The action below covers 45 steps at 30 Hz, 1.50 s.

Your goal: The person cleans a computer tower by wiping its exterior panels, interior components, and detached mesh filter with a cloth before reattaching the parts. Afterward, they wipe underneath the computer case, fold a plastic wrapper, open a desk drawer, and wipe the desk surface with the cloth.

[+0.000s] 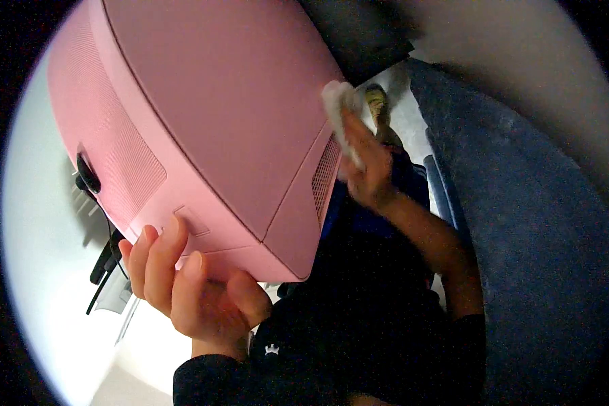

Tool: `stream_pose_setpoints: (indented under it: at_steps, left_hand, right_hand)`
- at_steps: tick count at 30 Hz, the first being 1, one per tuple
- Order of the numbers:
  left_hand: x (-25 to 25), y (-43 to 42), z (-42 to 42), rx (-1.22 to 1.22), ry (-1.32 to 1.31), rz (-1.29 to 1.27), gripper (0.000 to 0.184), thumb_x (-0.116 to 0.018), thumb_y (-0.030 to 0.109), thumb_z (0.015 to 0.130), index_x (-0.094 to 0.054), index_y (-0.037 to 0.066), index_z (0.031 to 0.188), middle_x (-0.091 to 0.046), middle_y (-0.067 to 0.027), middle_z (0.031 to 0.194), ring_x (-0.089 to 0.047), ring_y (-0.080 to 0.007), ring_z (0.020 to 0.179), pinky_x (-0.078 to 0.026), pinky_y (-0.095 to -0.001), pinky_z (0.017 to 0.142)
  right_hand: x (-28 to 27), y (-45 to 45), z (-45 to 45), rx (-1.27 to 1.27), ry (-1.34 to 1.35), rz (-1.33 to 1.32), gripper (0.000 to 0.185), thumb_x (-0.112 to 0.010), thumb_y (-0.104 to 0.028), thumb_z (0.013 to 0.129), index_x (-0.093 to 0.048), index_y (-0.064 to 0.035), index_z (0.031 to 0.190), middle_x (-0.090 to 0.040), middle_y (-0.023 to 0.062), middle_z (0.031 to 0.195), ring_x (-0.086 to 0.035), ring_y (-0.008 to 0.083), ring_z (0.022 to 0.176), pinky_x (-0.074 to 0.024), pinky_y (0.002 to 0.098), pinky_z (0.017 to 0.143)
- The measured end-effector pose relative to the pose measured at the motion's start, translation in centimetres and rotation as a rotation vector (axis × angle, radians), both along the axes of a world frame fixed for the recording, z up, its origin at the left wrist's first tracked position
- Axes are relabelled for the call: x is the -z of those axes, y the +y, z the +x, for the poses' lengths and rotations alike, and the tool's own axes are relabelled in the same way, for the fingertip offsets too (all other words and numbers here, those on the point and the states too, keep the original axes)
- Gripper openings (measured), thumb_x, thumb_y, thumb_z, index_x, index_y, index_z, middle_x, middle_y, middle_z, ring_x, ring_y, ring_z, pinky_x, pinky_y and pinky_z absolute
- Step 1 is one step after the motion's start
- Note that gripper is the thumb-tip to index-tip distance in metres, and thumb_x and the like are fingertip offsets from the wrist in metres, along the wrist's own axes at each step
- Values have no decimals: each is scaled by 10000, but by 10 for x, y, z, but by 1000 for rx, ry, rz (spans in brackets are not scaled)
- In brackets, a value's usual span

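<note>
At pink case [230, 101], contents hidden: left hand [189, 291] half-open, right hand [370, 166] gripping cloth [342, 111].

Bare hands: two, a left hand [203, 291] and a right hand [369, 166]. Left-hand digits in sight: five. Pink case [223, 101]: one, against the left fingers. White cloth [337, 105]: one, at the right fingers. Mesh grille [325, 176]: one, near the right fingers. White shirt emblem [271, 349]: one. Black rounded piece [88, 174]: one, beyond the left fingertips.

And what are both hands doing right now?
Left hand: open, fingers bent against the pink case.
Right hand: holding a white cloth, a bit blurry.
</note>
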<state>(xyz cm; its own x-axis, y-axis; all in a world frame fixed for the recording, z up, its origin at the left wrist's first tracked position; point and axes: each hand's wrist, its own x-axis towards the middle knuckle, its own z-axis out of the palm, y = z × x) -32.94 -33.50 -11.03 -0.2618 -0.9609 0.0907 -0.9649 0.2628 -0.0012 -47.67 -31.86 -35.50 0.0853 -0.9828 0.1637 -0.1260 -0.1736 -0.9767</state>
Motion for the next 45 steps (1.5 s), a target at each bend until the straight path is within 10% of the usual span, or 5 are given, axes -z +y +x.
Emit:
stream_pose_setpoints:
  at_steps: [10,25,34,39,45]
  left_hand:
    - [14,-4,-1,70,90,-190,301,-428,305,857,-448,97,1074,-568,-144,1042,-494,-309,1071,-294,-506,1012]
    - [18,-9,1,200,116,-189,320,-383,201,885,-383,30,1155,-524,-228,1134,-472,-347,1129,-274,-551,1021]
    - [33,-13,-5,102,156,-437,304,-458,299,816,-493,71,1014,-599,-161,963,-535,-330,1007,-314,-510,988]
    - [24,-16,-6,102,141,-349,281,-482,290,803,-491,89,999,-596,-147,964,-526,-323,1026,-302,-500,1000]
    - [12,-13,-6,79,76,-189,296,-490,294,804,-454,139,1053,-554,-106,1055,-473,-290,1102,-266,-475,1031]
  right_hand:
    - [-108,-19,-17,-92,-310,-31,237,-552,-218,803,-568,-101,1008,-537,128,1023,-520,312,922,-403,451,819]
    - [123,-9,-22,5,35,331,275,-460,-155,912,-545,1,1123,-545,175,1152,-511,292,1103,-365,358,962]
    - [7,-28,-19,49,-206,427,153,-451,-78,867,-550,8,946,-563,140,948,-552,250,871,-430,334,799]
    - [-83,-44,-36,-185,-158,-34,154,-474,-111,833,-550,1,907,-538,152,891,-538,274,808,-434,354,768]
    - [-25,-44,-28,-109,-145,-82,158,-470,-119,846,-541,6,911,-527,137,886,-517,265,819,-422,338,777]
